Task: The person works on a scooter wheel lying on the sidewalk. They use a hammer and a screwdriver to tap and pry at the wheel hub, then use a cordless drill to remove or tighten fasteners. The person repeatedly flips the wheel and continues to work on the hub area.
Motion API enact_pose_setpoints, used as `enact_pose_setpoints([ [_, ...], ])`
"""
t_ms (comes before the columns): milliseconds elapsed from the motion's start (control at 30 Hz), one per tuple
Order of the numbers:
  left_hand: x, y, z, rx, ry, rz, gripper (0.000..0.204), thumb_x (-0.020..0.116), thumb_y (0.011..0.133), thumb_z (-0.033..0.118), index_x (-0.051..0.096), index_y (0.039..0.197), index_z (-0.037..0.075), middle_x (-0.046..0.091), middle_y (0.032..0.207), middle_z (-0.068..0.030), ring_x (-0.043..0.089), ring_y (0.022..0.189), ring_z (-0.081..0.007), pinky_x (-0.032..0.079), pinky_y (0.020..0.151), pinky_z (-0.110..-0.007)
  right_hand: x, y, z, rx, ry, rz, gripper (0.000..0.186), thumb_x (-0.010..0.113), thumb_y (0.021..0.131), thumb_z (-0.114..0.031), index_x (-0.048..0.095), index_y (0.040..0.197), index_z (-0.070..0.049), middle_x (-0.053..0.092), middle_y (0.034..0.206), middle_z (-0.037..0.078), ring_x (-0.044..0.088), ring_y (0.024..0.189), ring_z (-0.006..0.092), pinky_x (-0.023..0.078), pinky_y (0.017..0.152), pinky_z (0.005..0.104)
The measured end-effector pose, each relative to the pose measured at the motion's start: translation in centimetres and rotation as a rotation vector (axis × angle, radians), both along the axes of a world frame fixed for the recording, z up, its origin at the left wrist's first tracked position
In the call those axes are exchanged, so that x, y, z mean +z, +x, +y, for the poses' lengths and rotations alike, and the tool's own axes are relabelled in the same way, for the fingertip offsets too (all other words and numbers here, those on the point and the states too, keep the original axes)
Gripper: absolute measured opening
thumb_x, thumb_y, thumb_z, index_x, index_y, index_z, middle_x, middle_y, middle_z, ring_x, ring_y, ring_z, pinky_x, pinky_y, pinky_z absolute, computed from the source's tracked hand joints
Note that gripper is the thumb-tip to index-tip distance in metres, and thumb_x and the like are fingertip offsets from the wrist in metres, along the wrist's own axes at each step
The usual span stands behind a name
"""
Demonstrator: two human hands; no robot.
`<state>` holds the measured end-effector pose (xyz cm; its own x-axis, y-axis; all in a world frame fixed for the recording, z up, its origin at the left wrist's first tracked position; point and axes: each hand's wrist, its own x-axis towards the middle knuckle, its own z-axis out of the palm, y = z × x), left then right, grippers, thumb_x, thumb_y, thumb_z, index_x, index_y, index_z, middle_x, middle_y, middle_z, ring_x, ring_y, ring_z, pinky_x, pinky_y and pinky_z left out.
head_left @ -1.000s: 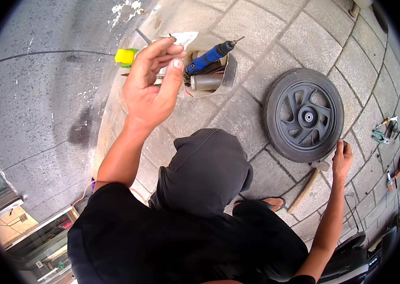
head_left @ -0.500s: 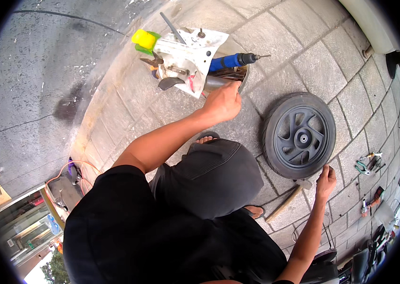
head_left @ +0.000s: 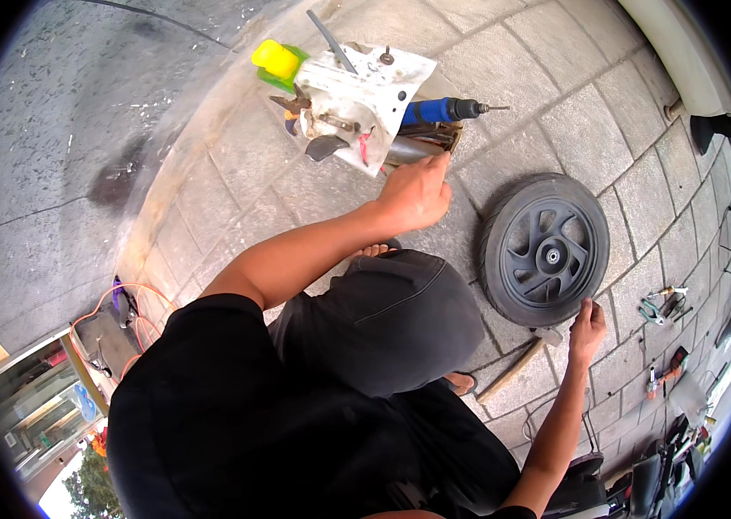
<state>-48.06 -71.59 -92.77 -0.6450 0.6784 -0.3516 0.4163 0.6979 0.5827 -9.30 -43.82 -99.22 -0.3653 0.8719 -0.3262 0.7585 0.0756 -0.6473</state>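
My left hand (head_left: 417, 192) is closed at the near rim of a tool container (head_left: 455, 143), its fingertips on the edge. In the container stand a blue power tool (head_left: 436, 111) with a thin bit, a white torn plastic sheet (head_left: 374, 91), pliers-like jaws and a yellow-green object (head_left: 277, 60). A black motorcycle wheel (head_left: 547, 251) with its tyre lies flat on the paving, to the right of that hand. My right hand (head_left: 588, 333) is closed beside the tyre's near edge; what its fingers hold, if anything, cannot be made out.
A wooden-handled hammer (head_left: 512, 370) lies between my foot and my right forearm. Further right are pliers (head_left: 658, 310) and an orange-and-black tool (head_left: 668, 372). An orange cable (head_left: 93, 313) winds at the far left. A pale rounded body (head_left: 686, 52) stands at the upper right.
The tool container has shifted a little to the right, with my left hand at its rim. My right hand has moved slightly left, along the wheel's near edge.
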Motion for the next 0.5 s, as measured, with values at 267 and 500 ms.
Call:
enact_pose_setpoints([
  [267,-0.6,0.6,-1.0,-0.069,-0.047,0.047,0.062,0.054,0.093,0.02,0.043,0.149,-0.005,0.06,0.134,-0.0267,0.061,0.119,-0.0444,0.048,0.103,-0.051,0.0,1.0,0.1,-0.002,-0.002,-0.02,0.039,0.063,0.104,-0.034,0.068,0.094,0.004,0.055,0.066,0.001,0.047,0.058,0.0096,0.042,0.053,0.0318],
  [500,0.3,0.7,-0.9,-0.01,-0.062,-0.014,0.058,0.051,0.095,0.021,0.048,0.148,0.0,0.061,0.136,-0.0267,0.061,0.12,-0.0444,0.048,0.104,-0.05,2.4,-1.3,-0.7,-0.026,-0.016,-0.071,0.041,0.063,0.103,-0.035,0.069,0.093,0.004,0.061,0.071,0.005,0.051,0.066,0.0107,0.045,0.06,0.0323],
])
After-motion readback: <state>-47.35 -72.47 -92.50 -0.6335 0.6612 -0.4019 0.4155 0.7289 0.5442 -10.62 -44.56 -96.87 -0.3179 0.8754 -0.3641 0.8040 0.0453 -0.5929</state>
